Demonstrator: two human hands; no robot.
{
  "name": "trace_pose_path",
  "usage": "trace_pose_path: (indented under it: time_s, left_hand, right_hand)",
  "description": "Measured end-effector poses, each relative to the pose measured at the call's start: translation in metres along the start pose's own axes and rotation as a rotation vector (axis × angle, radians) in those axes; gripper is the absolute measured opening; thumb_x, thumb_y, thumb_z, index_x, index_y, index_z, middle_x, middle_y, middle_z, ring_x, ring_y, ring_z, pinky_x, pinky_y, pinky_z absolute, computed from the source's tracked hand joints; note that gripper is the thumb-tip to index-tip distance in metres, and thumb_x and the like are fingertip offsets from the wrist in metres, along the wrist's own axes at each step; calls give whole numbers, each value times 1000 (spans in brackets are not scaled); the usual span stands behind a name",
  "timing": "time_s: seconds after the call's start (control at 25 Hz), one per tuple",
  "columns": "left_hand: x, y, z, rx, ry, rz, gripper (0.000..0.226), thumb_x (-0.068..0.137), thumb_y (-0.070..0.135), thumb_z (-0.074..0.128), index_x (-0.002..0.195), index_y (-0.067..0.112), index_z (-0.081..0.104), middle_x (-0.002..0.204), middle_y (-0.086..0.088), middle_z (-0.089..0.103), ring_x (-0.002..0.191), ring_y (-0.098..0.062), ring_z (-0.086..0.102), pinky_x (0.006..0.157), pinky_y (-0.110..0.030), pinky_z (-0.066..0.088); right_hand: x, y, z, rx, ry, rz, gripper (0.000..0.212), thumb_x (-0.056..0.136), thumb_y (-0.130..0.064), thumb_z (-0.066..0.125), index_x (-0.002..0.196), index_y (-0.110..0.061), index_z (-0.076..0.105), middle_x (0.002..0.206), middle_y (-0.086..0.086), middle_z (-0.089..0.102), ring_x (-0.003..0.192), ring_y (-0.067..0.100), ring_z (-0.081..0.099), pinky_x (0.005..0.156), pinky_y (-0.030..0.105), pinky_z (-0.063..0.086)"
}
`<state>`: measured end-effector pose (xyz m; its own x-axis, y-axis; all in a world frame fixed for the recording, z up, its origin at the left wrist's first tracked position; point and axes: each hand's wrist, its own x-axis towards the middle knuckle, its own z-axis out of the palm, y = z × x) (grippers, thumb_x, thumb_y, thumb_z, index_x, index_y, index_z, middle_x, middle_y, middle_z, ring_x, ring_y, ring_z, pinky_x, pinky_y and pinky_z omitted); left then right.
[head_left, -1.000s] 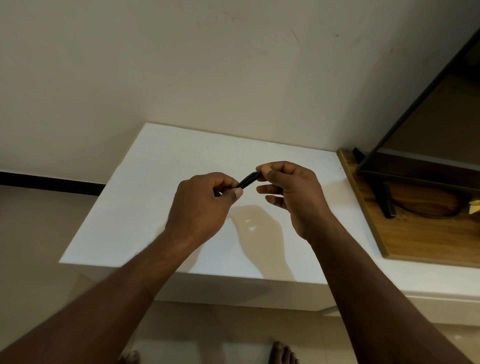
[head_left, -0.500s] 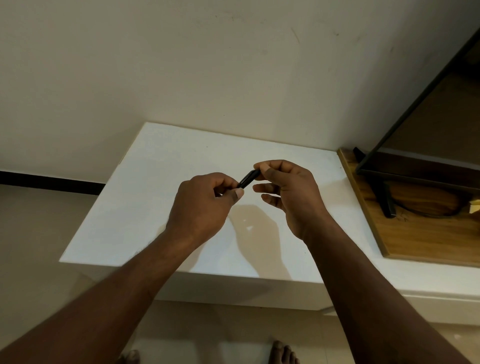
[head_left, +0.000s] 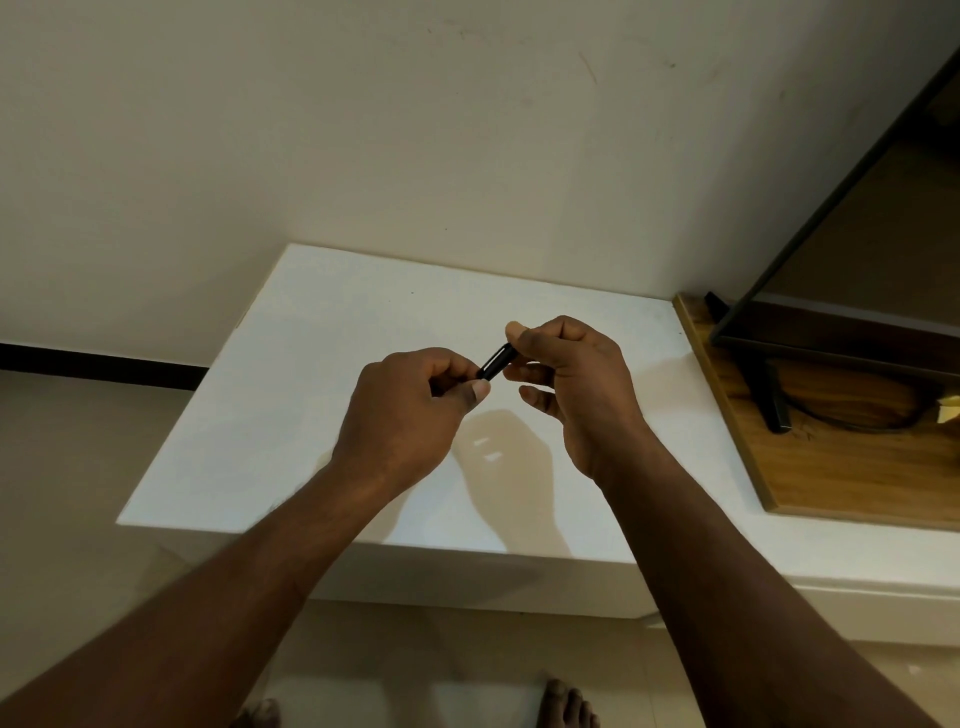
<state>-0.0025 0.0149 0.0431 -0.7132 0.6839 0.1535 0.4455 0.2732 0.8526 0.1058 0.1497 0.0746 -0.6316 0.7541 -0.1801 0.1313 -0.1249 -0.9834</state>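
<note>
Two hands, left hand (head_left: 400, 415) and right hand (head_left: 576, 384), each pinch one small black cylinder (head_left: 497, 361) above one white table (head_left: 291, 374).

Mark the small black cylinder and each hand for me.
small black cylinder (head_left: 497, 362), head view, on its exposed middle between the two hands.
left hand (head_left: 410, 415), head view, on the back of the hand.
right hand (head_left: 576, 387), head view, on the back of the hand.
</note>
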Motion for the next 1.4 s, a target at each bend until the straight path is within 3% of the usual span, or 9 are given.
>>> trace_pose_path:
  time_s: [0.16,0.32,0.48,0.64,0.8,0.96,1.08,1.24,1.4]
  left_hand:
    - [0,0,0,-21,5,0,12,93,38,74,98,28,79,76,13,72,70,-6,66,63,-19,44]
    - [0,1,-2,-31,14,9,15,93,39,73,99,28,78,74,13,72,68,-5,66,63,-18,44]
    - [1,1,-3,-89,-18,-14,15,93,43,72,98,31,79,78,15,76,70,1,68,64,-19,47]
    - [-1,3,-2,-164,-154,-21,18,91,47,72,95,31,79,87,17,79,82,2,72,77,-28,60]
    - [-4,5,2,-184,-312,-42,23,93,51,66,92,32,78,85,17,79,79,-2,74,75,-30,60]
    - [-5,6,3,-188,-464,-90,30,99,52,57,95,32,79,87,15,80,81,-5,75,74,-27,58]
    - [-5,4,2,-176,-537,-116,21,100,43,61,96,32,79,89,14,81,82,-4,76,74,-26,57]
    - [-5,2,1,-176,-622,-122,10,96,23,71,98,29,79,91,12,81,85,-6,76,73,-23,58]
    - [-6,3,2,-201,-657,-133,10,92,21,76,99,26,80,92,10,82,89,-10,76,77,-24,61]
  right_hand:
    - [-3,-1,1,37,-28,38,21,92,-35,79,90,-16,71,90,-3,81,77,12,76,73,31,53]
    - [-7,1,6,15,-109,41,29,95,-35,75,110,-11,77,94,-3,81,80,11,76,76,31,52]
    - [-7,3,10,15,-38,-24,28,102,-41,66,99,-16,77,95,-4,81,85,10,77,76,30,54]
    - [-4,-2,2,304,82,-23,36,109,-43,52,94,-14,68,79,0,74,73,16,72,66,29,58]
    - [-3,-2,2,538,63,1,40,109,-48,49,101,-14,67,66,-3,51,55,12,45,54,26,41]
    - [-2,-6,0,649,63,93,60,101,-68,47,77,-15,63,58,-5,32,50,10,22,46,25,21]
    - [0,-6,-7,776,37,167,66,101,-69,44,60,-17,51,54,-5,28,45,11,18,45,25,15]
    - [1,-6,-13,887,7,210,62,99,-63,46,57,-19,42,53,-6,25,43,12,17,45,25,13]
    - [1,-6,-12,905,-12,210,57,97,-57,48,55,-20,40,51,-6,25,41,12,17,44,24,13]
